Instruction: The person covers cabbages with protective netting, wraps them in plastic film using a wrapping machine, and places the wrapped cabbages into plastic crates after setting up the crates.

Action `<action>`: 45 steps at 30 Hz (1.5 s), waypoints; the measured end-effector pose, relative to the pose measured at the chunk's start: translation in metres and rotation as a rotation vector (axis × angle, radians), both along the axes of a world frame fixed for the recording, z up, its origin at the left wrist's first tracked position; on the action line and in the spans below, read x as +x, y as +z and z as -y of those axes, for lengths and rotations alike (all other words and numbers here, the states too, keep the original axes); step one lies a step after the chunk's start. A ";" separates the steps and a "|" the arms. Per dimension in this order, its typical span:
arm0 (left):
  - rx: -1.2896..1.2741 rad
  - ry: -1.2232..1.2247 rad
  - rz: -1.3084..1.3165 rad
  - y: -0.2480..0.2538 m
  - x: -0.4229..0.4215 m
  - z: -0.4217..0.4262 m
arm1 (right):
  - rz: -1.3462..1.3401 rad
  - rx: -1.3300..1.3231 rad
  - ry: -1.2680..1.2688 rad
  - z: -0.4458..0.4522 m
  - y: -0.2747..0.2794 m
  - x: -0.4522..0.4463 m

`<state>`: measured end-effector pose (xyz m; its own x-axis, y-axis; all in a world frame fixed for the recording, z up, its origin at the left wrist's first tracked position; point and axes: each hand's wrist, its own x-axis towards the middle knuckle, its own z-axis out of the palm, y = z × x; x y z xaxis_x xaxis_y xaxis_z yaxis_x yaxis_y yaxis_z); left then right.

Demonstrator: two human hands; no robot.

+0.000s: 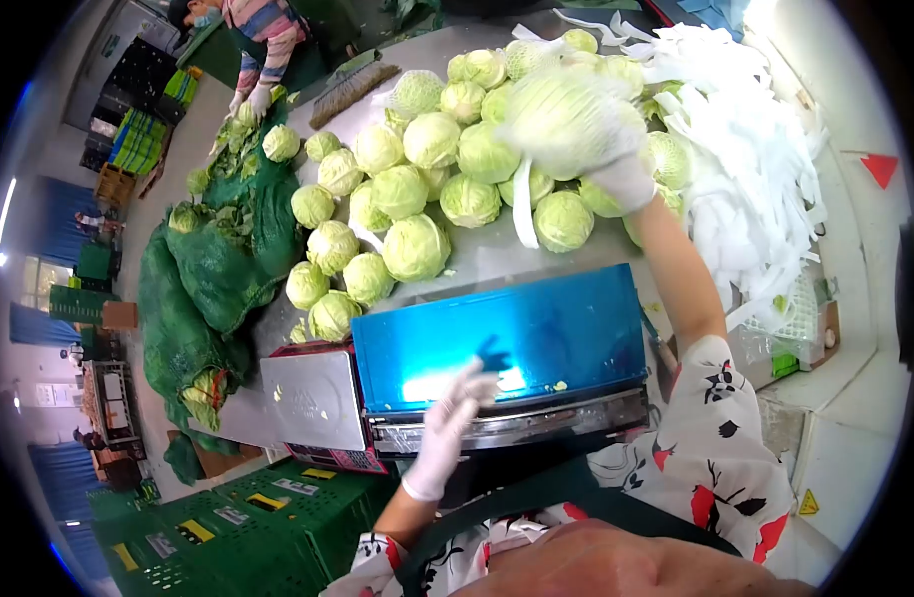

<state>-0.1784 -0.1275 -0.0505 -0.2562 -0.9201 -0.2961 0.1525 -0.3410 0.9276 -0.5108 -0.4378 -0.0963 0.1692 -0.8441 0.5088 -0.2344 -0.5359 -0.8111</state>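
My right hand (pixel 621 181), in a white glove, grips a large pale green cabbage (pixel 561 117) above the pile; motion blurs it, and it seems to have a white net over it. Closer to me, my gloved left hand (pixel 451 423) hovers over the front of a blue wrapping machine (pixel 507 333), fingers stretched out and holding nothing. Behind the machine, several loose cabbages (pixel 415 249) cover the metal table. A white foam strip (pixel 524 204) hangs down among them. To the right lies a big heap of white foam netting (pixel 740 149).
A scale with a steel plate (pixel 312 398) adjoins the machine's left side. Green mesh sacks (pixel 193 289) of cabbages lie further left. A brush (pixel 352 92) rests at the back, near another person (pixel 263 40) handling cabbages. Green crates (pixel 248 517) stand at lower left.
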 end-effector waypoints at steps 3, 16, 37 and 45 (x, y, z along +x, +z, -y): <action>0.098 0.142 -0.371 0.011 -0.003 0.031 | 0.405 0.578 0.474 -0.099 0.043 0.071; -0.228 0.697 0.440 0.004 0.209 -0.034 | -0.372 0.122 -0.911 -0.025 -0.008 -0.108; -0.082 0.917 0.404 -0.092 0.343 -0.084 | 0.173 0.738 -0.779 0.007 -0.113 -0.225; -0.005 1.244 0.687 -0.067 0.324 -0.080 | 0.372 0.248 -0.498 -0.039 -0.063 -0.202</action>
<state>0.1459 -0.0476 -0.1173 0.8992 -0.4369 -0.0248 -0.1285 -0.3177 0.9395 -0.7132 -0.3990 -0.1596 -0.4205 -0.8754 0.2384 -0.0861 -0.2230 -0.9710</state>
